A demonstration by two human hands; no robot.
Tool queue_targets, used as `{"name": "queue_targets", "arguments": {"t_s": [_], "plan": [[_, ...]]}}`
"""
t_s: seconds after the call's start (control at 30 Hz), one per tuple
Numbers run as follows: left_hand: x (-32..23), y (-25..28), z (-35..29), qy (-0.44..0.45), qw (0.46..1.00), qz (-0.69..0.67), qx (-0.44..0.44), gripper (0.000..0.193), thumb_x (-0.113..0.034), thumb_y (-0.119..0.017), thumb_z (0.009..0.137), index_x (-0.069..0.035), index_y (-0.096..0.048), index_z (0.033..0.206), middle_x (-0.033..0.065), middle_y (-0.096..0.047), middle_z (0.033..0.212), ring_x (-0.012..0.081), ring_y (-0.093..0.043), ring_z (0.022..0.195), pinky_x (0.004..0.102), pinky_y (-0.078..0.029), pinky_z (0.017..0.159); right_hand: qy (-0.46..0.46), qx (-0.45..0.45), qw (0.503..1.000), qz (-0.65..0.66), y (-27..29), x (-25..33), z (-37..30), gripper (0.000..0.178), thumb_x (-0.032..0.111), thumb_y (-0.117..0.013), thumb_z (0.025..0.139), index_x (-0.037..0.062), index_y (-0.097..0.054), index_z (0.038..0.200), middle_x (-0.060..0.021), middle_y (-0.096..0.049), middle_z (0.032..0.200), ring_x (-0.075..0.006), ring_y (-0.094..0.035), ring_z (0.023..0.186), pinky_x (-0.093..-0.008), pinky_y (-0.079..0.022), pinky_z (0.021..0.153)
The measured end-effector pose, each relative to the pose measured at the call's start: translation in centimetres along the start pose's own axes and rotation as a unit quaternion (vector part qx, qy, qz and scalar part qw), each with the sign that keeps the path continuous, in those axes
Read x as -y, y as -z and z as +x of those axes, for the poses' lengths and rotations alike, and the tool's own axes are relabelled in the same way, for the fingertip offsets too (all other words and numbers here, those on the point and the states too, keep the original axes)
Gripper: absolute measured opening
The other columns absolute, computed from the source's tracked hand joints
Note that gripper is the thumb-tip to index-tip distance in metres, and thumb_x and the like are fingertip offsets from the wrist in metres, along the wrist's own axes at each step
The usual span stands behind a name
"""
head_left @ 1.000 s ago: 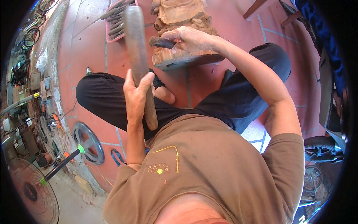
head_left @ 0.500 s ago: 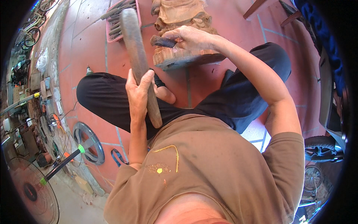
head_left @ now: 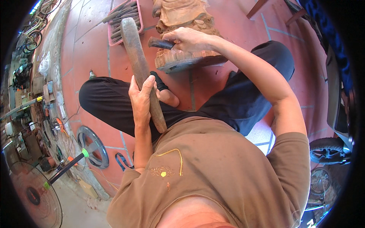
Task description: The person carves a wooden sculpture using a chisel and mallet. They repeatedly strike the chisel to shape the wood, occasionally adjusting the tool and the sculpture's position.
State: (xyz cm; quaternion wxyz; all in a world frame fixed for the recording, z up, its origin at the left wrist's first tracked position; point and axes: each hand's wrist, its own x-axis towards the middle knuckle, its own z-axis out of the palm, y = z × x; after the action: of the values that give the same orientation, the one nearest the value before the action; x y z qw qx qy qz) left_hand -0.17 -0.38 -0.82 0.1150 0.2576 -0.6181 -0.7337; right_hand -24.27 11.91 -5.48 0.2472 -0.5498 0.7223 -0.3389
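Note:
A long wooden mallet [head_left: 137, 57], thick and worn, stands slanted in the grip of my left hand [head_left: 142, 95], which is wrapped round its lower part. My right hand [head_left: 189, 40] closes on a dark carving chisel [head_left: 161, 43]; the handle's end points left, and the blade is hidden behind the hand. Beneath and behind that hand lies a carved wooden statue [head_left: 184, 14] on the floor between my legs, its rough-cut base [head_left: 190, 60] toward me. The mallet's upper end is left of the chisel handle, apart from it.
A pink basket [head_left: 141, 27] full of chisels sits beyond my left knee. At the lower left stands a fan [head_left: 36, 195] with a round base [head_left: 99, 159] on the red tiled floor [head_left: 89, 57]. Wooden furniture legs [head_left: 260, 8] rise at the far right.
The mallet's upper end has dropped a little and swung slightly left. My right hand and the chisel have shifted slightly left over the statue.

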Motion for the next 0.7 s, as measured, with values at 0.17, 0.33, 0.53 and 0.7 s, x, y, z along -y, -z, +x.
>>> {"name": "queue_targets", "arguments": {"t_s": [0.17,0.33,0.53,0.7], "plan": [[-0.2,0.5,0.0,0.001,1.0,-0.01,-0.015,0.027,-0.019,-0.071,0.095,-0.002,-0.053,0.106,0.0038,-0.057,0.077,0.0096,-0.056,0.057,0.0226,-0.047,0.05,0.034,-0.022,0.996,0.076,-0.4,-0.1,-0.6,0.018,0.01,-0.071,0.085,0.0041,-0.061,0.099,-0.0095,-0.064,0.077,-0.0225,-0.067,0.075,-0.0416,-0.05,0.067],[0.2,0.4,0.0,0.009,1.0,-0.016,-0.003,0.027,-0.019,-0.071,0.095,-0.002,-0.053,0.106,0.0036,-0.057,0.077,0.0099,-0.057,0.058,0.0227,-0.048,0.051,0.034,-0.018,0.997,0.074,-1.1,-0.6,-0.6,0.017,0.009,-0.07,0.084,0.0045,-0.06,0.096,-0.0083,-0.063,0.073,-0.0229,-0.066,0.073,-0.0414,-0.049,0.066],[0.0,0.5,-0.2,0.0,1.0,-0.013,0.008,0.028,-0.02,-0.072,0.095,-0.003,-0.053,0.106,0.0033,-0.057,0.077,0.0105,-0.057,0.058,0.0232,-0.048,0.053,0.047,-0.023,0.997,0.051,-0.8,-0.4,-0.9,0.017,0.008,-0.07,0.083,0.0044,-0.059,0.096,-0.0089,-0.063,0.072,-0.0251,-0.066,0.072,-0.0421,-0.049,0.068],[-0.1,0.6,-0.2,0.0,1.0,-0.007,0.0,0.029,-0.02,-0.072,0.095,-0.002,-0.053,0.107,0.0034,-0.057,0.077,0.0105,-0.057,0.057,0.0232,-0.047,0.052,0.061,-0.027,0.997,0.044,-0.7,-0.3,-0.9,0.018,0.008,-0.071,0.083,0.0042,-0.06,0.097,-0.0091,-0.065,0.074,-0.0254,-0.066,0.072,-0.0422,-0.049,0.069]]}}
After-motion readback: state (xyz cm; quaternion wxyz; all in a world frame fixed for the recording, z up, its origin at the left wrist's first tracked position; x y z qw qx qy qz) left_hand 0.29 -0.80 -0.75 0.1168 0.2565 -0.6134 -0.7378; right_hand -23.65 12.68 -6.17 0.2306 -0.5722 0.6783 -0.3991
